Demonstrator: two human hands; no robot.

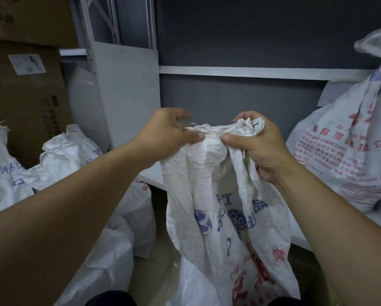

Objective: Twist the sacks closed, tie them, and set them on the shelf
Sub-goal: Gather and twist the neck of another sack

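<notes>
The shelf [377, 221] carries one tied sack [343, 151]; several open sacks [59, 155] wait left of the shelf. In front of the shelf hangs the held sack [220, 195], mouth gathered, not yet twisted: the left hand [165, 133] has a pinching grip on its hem, the right hand [260, 146] a closed grip round the bunched corner

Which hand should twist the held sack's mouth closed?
Probably the right hand: its fingers grip a bunched wad of the sack; the left hand only pinches the flat edge.

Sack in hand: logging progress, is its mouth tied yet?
Not tied. The left hand and right hand pinch the gathered mouth of the sack; no knot shows.
</notes>
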